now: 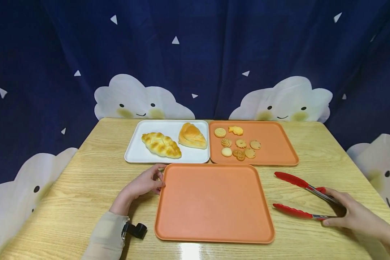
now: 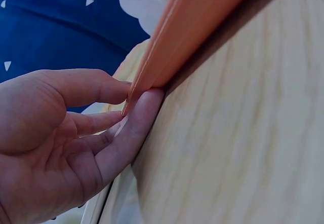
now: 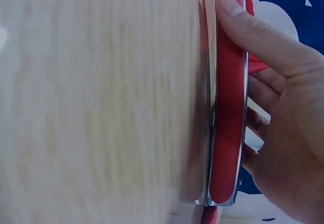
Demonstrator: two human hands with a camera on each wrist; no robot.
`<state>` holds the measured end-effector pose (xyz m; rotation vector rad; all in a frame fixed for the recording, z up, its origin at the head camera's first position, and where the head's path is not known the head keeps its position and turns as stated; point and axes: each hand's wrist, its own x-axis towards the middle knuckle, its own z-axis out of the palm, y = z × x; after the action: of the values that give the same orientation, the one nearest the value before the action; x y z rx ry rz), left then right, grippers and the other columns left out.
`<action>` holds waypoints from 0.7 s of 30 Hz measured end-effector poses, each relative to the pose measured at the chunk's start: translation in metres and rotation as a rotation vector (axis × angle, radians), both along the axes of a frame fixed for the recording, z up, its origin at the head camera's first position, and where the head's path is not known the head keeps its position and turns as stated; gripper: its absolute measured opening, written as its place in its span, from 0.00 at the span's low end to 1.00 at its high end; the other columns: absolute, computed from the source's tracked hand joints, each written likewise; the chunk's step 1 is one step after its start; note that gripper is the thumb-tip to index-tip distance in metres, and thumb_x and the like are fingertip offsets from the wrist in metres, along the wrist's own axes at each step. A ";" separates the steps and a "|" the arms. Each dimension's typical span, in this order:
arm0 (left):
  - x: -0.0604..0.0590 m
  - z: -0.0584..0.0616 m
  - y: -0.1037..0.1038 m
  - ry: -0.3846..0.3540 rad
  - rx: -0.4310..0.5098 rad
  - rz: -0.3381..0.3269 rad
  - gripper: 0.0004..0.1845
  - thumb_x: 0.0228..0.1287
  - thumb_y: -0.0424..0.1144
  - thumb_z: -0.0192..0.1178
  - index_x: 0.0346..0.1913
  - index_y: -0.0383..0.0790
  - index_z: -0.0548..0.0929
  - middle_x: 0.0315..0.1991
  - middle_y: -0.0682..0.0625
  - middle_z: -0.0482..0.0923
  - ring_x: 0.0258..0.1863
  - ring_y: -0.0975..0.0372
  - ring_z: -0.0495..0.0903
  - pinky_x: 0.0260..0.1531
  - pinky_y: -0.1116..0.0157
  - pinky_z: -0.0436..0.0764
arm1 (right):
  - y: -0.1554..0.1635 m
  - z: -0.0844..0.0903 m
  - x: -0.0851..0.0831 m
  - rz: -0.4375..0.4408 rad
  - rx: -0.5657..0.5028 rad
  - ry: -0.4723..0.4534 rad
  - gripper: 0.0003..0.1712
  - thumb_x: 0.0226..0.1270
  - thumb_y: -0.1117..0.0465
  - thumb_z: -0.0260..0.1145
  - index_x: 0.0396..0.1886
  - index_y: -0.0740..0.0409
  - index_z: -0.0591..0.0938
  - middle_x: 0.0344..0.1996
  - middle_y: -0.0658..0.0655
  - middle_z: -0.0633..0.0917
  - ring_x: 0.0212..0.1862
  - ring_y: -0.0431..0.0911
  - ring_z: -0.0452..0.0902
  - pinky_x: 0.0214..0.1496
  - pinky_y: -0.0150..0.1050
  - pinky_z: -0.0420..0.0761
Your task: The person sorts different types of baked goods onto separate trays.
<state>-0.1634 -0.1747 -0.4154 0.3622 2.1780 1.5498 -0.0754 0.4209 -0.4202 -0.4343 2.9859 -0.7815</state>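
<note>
We're holding the tongs [image 1: 307,196] w/ our right hand [image 1: 354,215] at their hinge end, near the table's [image 1: 84,187] right edge. Thumb and fingers are curling round the handles; the two red tips are lying wide apart on the wood, pointing left toward the near tray [image 1: 214,202]. In the right wrist view the thumb [image 3: 258,31] is pressing along the red grip of the tongs [image 3: 228,133], w/ the other fingers wrapping behind it.

Our left hand [image 1: 143,186] is sitting at the near tray's left edge, by its far-left corner. In the left wrist view the fingertips [image 2: 144,107] are touching the underside of the tray rim [image 2: 172,46] while the thumb is meeting the rim from above (a light pinch, fingers only partly curled).

The near tray is lying flat at the table's front middle, nothing on it. Just behind it, side by side and touching, we're seeing a white tray [image 1: 136,148] on the left and a 2nd orange tray [image 1: 276,144] on the right. The white one is carrying a braided loaf [image 1: 161,144] and a wedge-shaped bun [image 1: 191,136]. The orange one is carrying several small cookies [image 1: 235,143] clustered toward its left half.

A dark-blue curtain [image 1: 195,54] w/ smiling clouds is hanging behind the table.
</note>
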 end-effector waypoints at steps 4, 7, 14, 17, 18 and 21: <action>0.000 0.000 0.000 0.004 -0.002 0.002 0.32 0.55 0.25 0.53 0.64 0.31 0.56 0.34 0.41 0.66 0.27 0.59 0.75 0.26 0.61 0.83 | 0.000 0.003 -0.003 -0.008 0.048 -0.039 0.53 0.36 0.54 0.77 0.62 0.67 0.62 0.54 0.69 0.67 0.54 0.47 0.56 0.53 0.25 0.54; -0.001 0.000 0.001 0.002 -0.008 0.002 0.32 0.55 0.25 0.53 0.64 0.31 0.56 0.34 0.41 0.66 0.27 0.59 0.75 0.26 0.61 0.83 | -0.001 0.008 -0.006 -0.001 0.073 -0.070 0.54 0.36 0.54 0.77 0.62 0.70 0.60 0.54 0.73 0.66 0.52 0.63 0.57 0.53 0.44 0.60; -0.008 0.007 0.002 0.005 -0.015 -0.080 0.31 0.55 0.28 0.54 0.63 0.30 0.57 0.31 0.42 0.69 0.23 0.58 0.77 0.25 0.60 0.84 | -0.001 0.031 -0.018 0.029 0.237 -0.191 0.56 0.38 0.46 0.75 0.61 0.74 0.60 0.49 0.74 0.72 0.48 0.67 0.69 0.38 0.56 0.74; -0.012 0.016 0.002 0.034 -0.081 -0.097 0.29 0.54 0.30 0.53 0.61 0.28 0.60 0.31 0.42 0.70 0.25 0.58 0.77 0.27 0.61 0.83 | -0.009 0.045 -0.032 0.056 0.268 -0.211 0.49 0.48 0.45 0.70 0.61 0.73 0.63 0.50 0.71 0.74 0.47 0.66 0.71 0.36 0.54 0.76; -0.015 0.019 0.001 0.075 -0.086 -0.109 0.28 0.54 0.31 0.53 0.59 0.27 0.61 0.31 0.44 0.70 0.25 0.59 0.77 0.26 0.63 0.83 | -0.014 0.051 -0.038 0.054 0.276 -0.204 0.47 0.51 0.44 0.67 0.61 0.72 0.64 0.50 0.70 0.75 0.48 0.66 0.71 0.36 0.54 0.76; -0.024 0.034 0.005 0.189 -0.207 -0.070 0.26 0.55 0.32 0.53 0.57 0.27 0.66 0.34 0.44 0.71 0.28 0.60 0.75 0.28 0.64 0.81 | -0.031 0.068 -0.056 0.045 0.296 -0.123 0.37 0.59 0.43 0.60 0.59 0.65 0.69 0.47 0.65 0.79 0.46 0.62 0.75 0.37 0.55 0.75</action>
<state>-0.1877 -0.1694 -0.3814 0.5302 2.4155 1.2832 -0.1313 0.3896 -0.3521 -0.4197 2.8976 -0.3385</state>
